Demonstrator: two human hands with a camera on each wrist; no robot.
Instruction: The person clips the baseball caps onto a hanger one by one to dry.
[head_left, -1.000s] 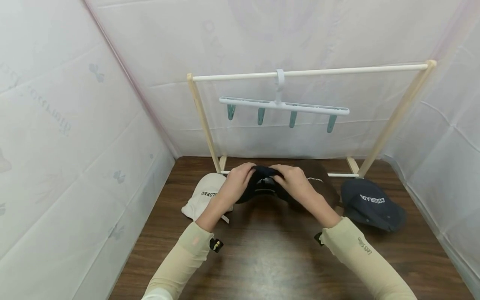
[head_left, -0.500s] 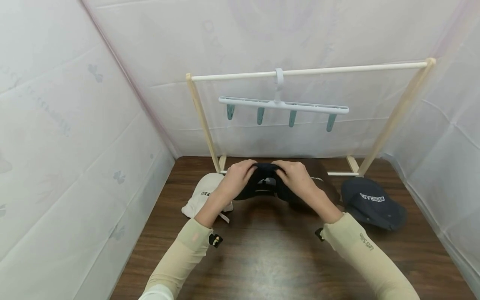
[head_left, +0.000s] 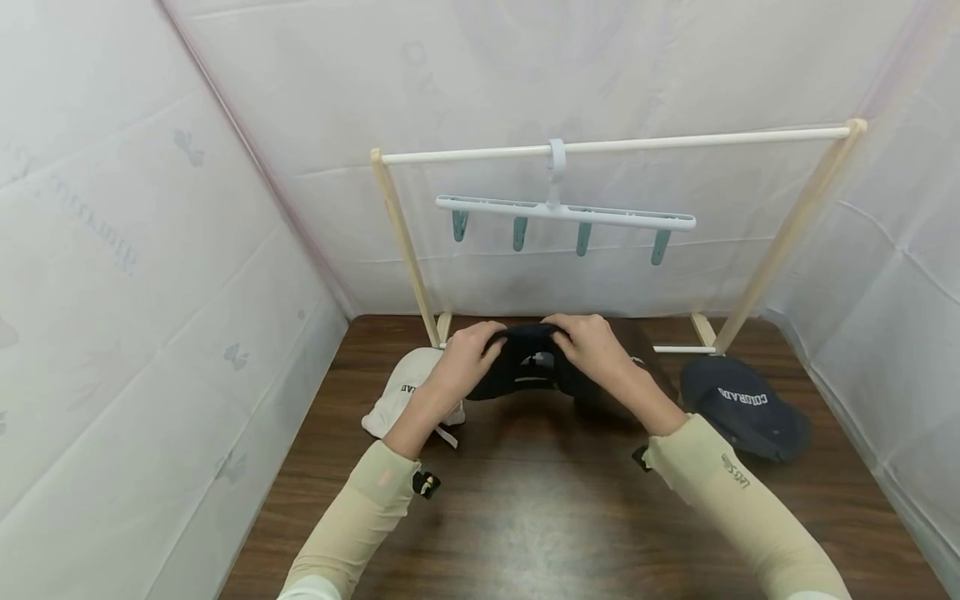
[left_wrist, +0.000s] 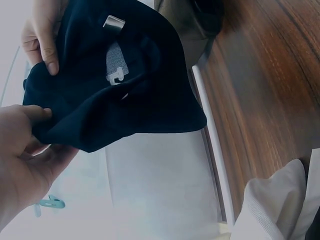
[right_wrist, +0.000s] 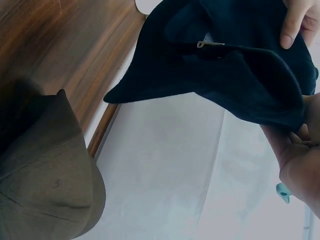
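The step in hand is judged to be the steadying of the dark cap (left_wrist: pixel 132 92), which is held up off the surface (head_left: pixel 525 517), just in front of the white rail stand, with its inside turned toward the head camera. Its upper edge is grasped at both ends: one side is pinched between thumb and fingers by the left hand (head_left: pixel 465 358), the other by the right hand (head_left: pixel 592 346). Above it a hanger (head_left: pixel 562 212) with four clips (head_left: pixel 519 234) is hung from the rail; no cap is seen in them. For the next move an even, two-sided grip seems to be called for, since the cloth looks limp and could fold if one side were let go.

On the navy cap (head_left: pixel 750 417), "COLORADO" can be read. On the white cap (head_left: pixel 405 375), only part of a dark word is left uncovered, "RAD". On the brown cap (right_wrist: pixel 55 175), the lettering is mostly hidden in the head view. Inside the dark cap a tag (left_wrist: pixel 117 62) is shown with a pale mark that cannot be made out. "Let's Slim" is printed on the right sleeve (head_left: pixel 735 500).
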